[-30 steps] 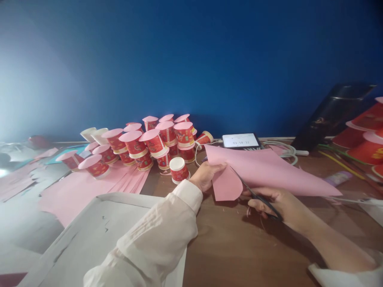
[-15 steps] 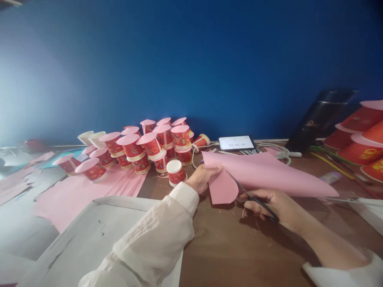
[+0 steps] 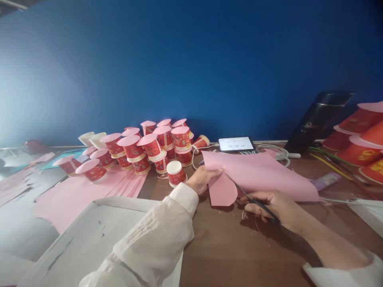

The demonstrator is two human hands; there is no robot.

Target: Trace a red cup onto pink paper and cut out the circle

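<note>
My left hand [image 3: 203, 178] pinches the near left edge of a pink paper sheet [image 3: 263, 173] held just above the brown table [image 3: 239, 247]. A rounded flap [image 3: 222, 192] of the same paper hangs down beside that hand, partly cut from the sheet. My right hand [image 3: 277, 207] is closed round the handles of black scissors [image 3: 253, 198], whose blades reach into the sheet along the flap's edge. A small red paper cup [image 3: 176, 173] stands upside down just left of my left hand.
Several red cups capped with pink discs [image 3: 149, 145] are piled at the back left, over pink paper strips [image 3: 89, 187]. A white tray [image 3: 98, 239] lies near left. A phone [image 3: 236, 144], white cables, a black bottle [image 3: 318, 119] and larger red cups [image 3: 362, 139] line the back right.
The pink sheet has turned slightly and its right end has drawn in. The scissors sit a little further along the cut; both hands have barely shifted.
</note>
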